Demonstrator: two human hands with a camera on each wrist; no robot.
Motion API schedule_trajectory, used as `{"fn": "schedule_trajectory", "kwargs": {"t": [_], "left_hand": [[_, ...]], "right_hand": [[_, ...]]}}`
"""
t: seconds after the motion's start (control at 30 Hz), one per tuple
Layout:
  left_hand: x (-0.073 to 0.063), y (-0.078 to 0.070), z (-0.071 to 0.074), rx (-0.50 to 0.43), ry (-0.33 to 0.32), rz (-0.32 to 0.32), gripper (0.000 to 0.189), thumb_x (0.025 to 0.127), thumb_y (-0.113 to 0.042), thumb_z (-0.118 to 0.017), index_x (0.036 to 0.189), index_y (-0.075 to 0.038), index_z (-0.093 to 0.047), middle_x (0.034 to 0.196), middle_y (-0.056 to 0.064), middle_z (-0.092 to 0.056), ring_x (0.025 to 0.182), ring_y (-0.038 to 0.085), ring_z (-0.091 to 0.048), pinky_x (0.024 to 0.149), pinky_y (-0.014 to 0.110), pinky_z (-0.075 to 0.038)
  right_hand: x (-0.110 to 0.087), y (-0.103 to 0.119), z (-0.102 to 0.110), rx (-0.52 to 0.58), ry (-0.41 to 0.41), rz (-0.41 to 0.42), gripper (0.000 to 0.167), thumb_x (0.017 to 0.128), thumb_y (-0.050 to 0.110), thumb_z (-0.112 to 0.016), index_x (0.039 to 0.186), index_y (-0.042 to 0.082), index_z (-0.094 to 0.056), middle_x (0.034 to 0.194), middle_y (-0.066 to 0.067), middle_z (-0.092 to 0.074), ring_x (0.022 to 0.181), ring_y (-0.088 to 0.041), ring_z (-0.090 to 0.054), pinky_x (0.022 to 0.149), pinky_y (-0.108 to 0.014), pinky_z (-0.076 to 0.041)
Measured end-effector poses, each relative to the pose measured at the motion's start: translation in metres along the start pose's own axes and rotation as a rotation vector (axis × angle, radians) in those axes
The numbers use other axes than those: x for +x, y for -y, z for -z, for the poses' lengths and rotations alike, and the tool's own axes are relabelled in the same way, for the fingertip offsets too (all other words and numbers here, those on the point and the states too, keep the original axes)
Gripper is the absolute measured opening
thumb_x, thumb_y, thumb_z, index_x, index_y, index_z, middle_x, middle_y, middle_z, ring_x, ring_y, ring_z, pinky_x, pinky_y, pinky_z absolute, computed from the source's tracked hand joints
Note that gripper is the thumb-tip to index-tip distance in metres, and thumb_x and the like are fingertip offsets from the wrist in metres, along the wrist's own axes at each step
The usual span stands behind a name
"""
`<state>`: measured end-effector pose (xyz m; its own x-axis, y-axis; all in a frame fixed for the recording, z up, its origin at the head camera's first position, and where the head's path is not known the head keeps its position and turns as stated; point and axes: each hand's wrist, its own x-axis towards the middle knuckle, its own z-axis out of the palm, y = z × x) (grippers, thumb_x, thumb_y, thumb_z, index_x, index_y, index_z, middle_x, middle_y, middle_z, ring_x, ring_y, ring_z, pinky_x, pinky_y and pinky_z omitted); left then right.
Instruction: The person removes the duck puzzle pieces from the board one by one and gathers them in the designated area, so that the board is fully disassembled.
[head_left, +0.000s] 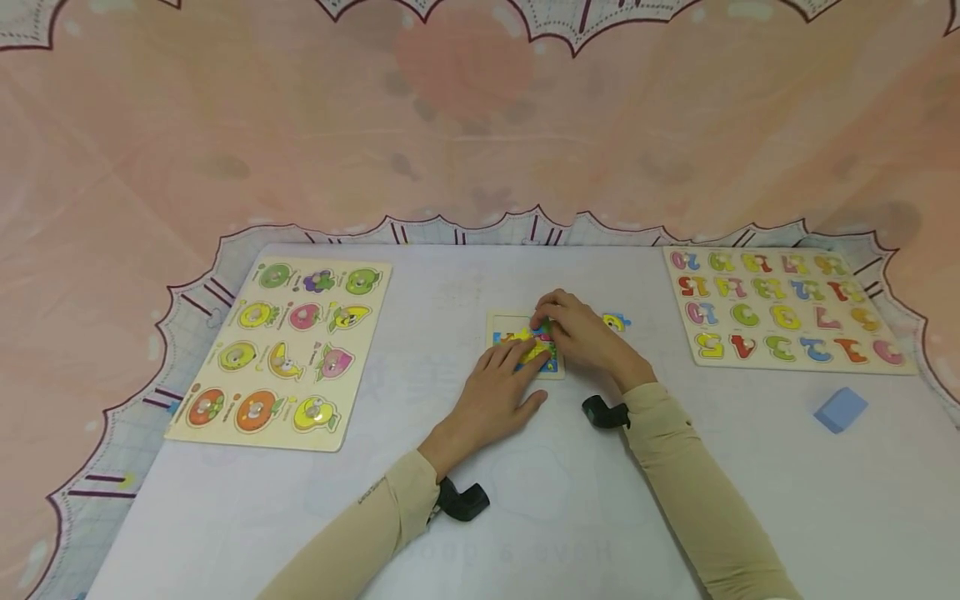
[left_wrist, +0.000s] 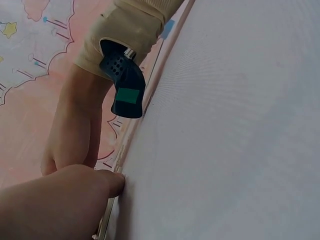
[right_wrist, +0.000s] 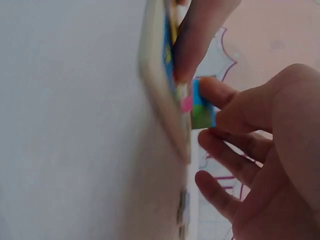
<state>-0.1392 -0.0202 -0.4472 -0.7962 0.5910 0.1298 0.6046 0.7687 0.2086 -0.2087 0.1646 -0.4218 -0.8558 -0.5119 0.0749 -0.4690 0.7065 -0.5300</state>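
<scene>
A small jigsaw puzzle board (head_left: pixel 513 322) lies in the middle of the white table, its lower part filled with yellow, blue and red pieces. Outstretched fingers of my left hand (head_left: pixel 491 404) rest on those yellow pieces. My right hand (head_left: pixel 581 333) is over the board's right side, pinching a blue and green puzzle piece (right_wrist: pixel 202 114) between thumb and fingertips. In the right wrist view that piece stands on edge, close to the board's face. A loose yellow and blue puzzle piece (head_left: pixel 617 322) lies just right of the right hand.
A fruit peg board (head_left: pixel 300 406) lies at the left and a number peg board (head_left: pixel 798 358) at the back right. Near the right one is a blue block (head_left: pixel 841 410). Each wrist carries a black camera mount (head_left: pixel 462 500). A patterned cloth (head_left: pixel 465 167) hangs behind the table.
</scene>
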Motion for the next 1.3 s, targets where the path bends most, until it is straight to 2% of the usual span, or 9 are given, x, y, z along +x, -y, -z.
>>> {"fn": "schedule_trajectory", "kwargs": {"t": [0.13,0.23,0.33,0.43,0.57,0.7,0.83,1.07,1.3], "left_hand": [[0.0,0.0,0.0,0.003,-0.007,-0.006,0.054,0.096,-0.043,-0.048,0.145,-0.021,-0.04,0.151,0.005,-0.035,0.138,0.023,-0.032,0.116,0.041,-0.024],[-0.001,0.0,0.0,0.0,-0.01,-0.009,0.054,0.096,-0.042,-0.049,0.145,-0.02,-0.04,0.151,0.005,-0.035,0.138,0.023,-0.032,0.116,0.041,-0.025],[-0.001,0.0,0.0,-0.003,-0.008,-0.008,0.054,0.096,-0.042,-0.049,0.144,-0.021,-0.041,0.151,0.006,-0.036,0.138,0.024,-0.032,0.116,0.042,-0.025],[-0.001,0.0,0.0,0.001,-0.006,-0.008,0.053,0.096,-0.042,-0.048,0.144,-0.021,-0.041,0.151,0.006,-0.036,0.139,0.024,-0.032,0.116,0.041,-0.025],[-0.002,0.0,0.0,0.007,-0.007,-0.008,0.053,0.096,-0.042,-0.047,0.144,-0.021,-0.041,0.151,0.005,-0.035,0.139,0.023,-0.032,0.116,0.041,-0.024],[-0.002,0.0,0.0,-0.001,-0.007,-0.004,0.052,0.096,-0.042,-0.047,0.144,-0.022,-0.042,0.151,0.005,-0.036,0.138,0.022,-0.032,0.116,0.041,-0.024],[-0.002,0.001,-0.001,-0.007,-0.011,-0.002,0.051,0.096,-0.042,-0.048,0.143,-0.022,-0.043,0.15,0.005,-0.036,0.138,0.022,-0.032,0.116,0.041,-0.024],[-0.002,0.001,-0.001,-0.019,-0.021,-0.008,0.051,0.096,-0.042,-0.048,0.143,-0.022,-0.043,0.15,0.005,-0.037,0.138,0.023,-0.033,0.116,0.042,-0.025],[-0.002,0.001,-0.002,-0.014,-0.035,-0.018,0.051,0.096,-0.041,-0.049,0.143,-0.022,-0.043,0.15,0.005,-0.037,0.137,0.023,-0.033,0.115,0.041,-0.026]], "right_hand": [[0.001,0.001,-0.001,-0.013,0.004,0.015,0.016,0.094,0.006,-0.051,0.099,0.008,-0.066,0.116,-0.007,-0.055,0.109,-0.025,-0.053,0.096,-0.046,-0.043],[0.001,0.0,-0.001,0.022,0.001,-0.024,0.012,0.092,0.01,-0.058,0.103,0.009,-0.064,0.115,-0.006,-0.054,0.106,-0.024,-0.054,0.094,-0.043,-0.045],[0.001,-0.002,-0.001,0.113,0.001,-0.089,0.024,0.091,0.012,-0.061,0.114,0.011,-0.056,0.112,-0.008,-0.056,0.1,-0.023,-0.055,0.09,-0.039,-0.048],[0.001,-0.002,0.0,0.169,0.002,-0.138,0.029,0.091,0.016,-0.062,0.119,0.012,-0.052,0.103,-0.008,-0.06,0.093,-0.022,-0.056,0.084,-0.035,-0.049],[-0.001,-0.007,0.002,0.12,-0.014,-0.144,0.018,0.092,0.026,-0.06,0.104,0.013,-0.06,0.085,-0.003,-0.062,0.077,-0.017,-0.054,0.07,-0.029,-0.045],[-0.002,-0.015,0.006,0.101,-0.041,-0.113,0.013,0.093,0.026,-0.058,0.091,0.014,-0.059,0.071,0.0,-0.055,0.066,-0.015,-0.048,0.061,-0.027,-0.038],[-0.007,-0.023,0.014,0.149,-0.015,-0.1,0.011,0.092,0.024,-0.06,0.087,0.014,-0.057,0.071,0.001,-0.057,0.067,-0.015,-0.05,0.062,-0.028,-0.04],[-0.016,-0.036,0.028,0.229,0.063,-0.146,0.016,0.091,0.027,-0.063,0.083,0.014,-0.058,0.07,0.0,-0.063,0.067,-0.016,-0.056,0.064,-0.027,-0.044],[-0.026,-0.044,0.042,0.286,0.016,-0.204,0.023,0.087,0.03,-0.067,0.077,0.012,-0.057,0.066,-0.002,-0.058,0.062,-0.014,-0.053,0.062,-0.023,-0.041]]}}
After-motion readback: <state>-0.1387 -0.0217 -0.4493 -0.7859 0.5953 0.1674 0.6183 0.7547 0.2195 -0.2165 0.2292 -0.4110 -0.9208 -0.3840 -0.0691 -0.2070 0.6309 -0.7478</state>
